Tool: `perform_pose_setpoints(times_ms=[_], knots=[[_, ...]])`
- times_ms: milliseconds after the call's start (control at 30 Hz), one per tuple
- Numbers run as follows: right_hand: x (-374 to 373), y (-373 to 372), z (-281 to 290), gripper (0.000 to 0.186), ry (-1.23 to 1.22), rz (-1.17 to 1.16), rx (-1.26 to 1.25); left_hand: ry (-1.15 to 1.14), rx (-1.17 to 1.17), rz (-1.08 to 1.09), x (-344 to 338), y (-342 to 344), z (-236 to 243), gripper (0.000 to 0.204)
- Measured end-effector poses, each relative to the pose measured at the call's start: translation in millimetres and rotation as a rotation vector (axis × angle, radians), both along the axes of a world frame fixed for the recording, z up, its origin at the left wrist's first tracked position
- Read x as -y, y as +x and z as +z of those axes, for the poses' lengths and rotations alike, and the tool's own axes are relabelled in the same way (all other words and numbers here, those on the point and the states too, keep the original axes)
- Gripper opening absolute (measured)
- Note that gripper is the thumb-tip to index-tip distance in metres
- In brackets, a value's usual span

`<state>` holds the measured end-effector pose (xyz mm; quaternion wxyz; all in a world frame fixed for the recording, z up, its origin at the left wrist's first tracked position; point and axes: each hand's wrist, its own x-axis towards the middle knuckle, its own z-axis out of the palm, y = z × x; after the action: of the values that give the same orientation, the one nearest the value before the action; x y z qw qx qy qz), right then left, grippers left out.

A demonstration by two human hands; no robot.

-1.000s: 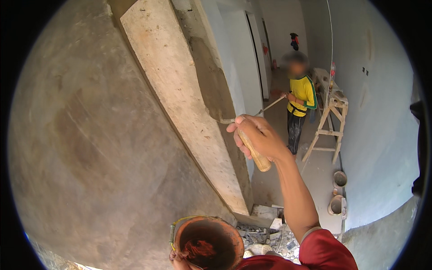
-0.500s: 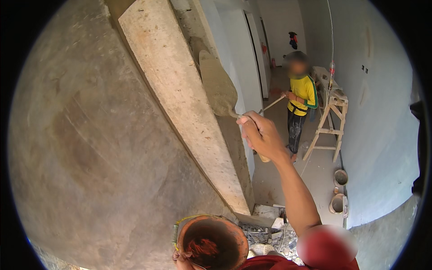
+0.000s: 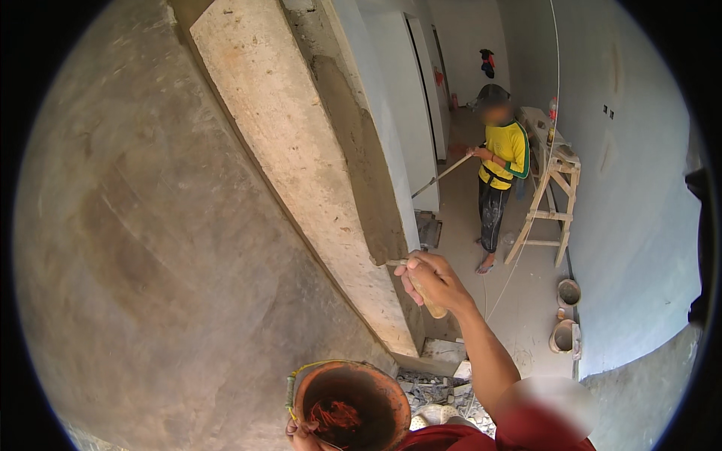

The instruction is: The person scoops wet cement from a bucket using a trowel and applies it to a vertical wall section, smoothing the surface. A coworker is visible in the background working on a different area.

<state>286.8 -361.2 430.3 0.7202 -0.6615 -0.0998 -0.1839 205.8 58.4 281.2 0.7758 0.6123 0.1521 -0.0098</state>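
My right hand [image 3: 435, 282] is closed round the wooden handle of a trowel [image 3: 434, 307]. The trowel's blade is hard to tell from the grey mortar [image 3: 353, 143] on the narrow wall edge beside a pale board [image 3: 282, 128]. Down at the lower edge, my left hand [image 3: 301, 434] grips the rim of an orange-brown bucket [image 3: 402, 410]. Inside the bucket lies something reddish over a dark bottom. A yellow cord handle [image 3: 292, 391] with a grip hangs at the bucket's left side.
A person [image 3: 500, 158] in a yellow shirt stands beyond, holding a long stick [image 3: 444, 171]. Behind them is a wooden trestle [image 3: 549, 214]. Two buckets [image 3: 569, 293] sit by the right wall. Rubble [image 3: 432, 391] lies below me, and a thin line [image 3: 558, 60] hangs across the room.
My right hand has come down along the wall edge with the trowel. The blade, seen broadside before, is now barely distinguishable. My left hand and the bucket have hardly moved.
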Motion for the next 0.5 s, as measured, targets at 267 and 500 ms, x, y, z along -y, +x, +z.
perform_pose_setpoints(times_ms=[267,500], knots=[[25.1,37.7,54.2,0.039,-0.002,-0.207,-0.022,-0.200,0.078,0.087,9.4,-0.5,5.2,0.030],[6.5,26.5,15.8,0.038,0.086,-0.087,-0.160,-0.208,0.067,0.117,3.8,1.8,-6.4,0.030]])
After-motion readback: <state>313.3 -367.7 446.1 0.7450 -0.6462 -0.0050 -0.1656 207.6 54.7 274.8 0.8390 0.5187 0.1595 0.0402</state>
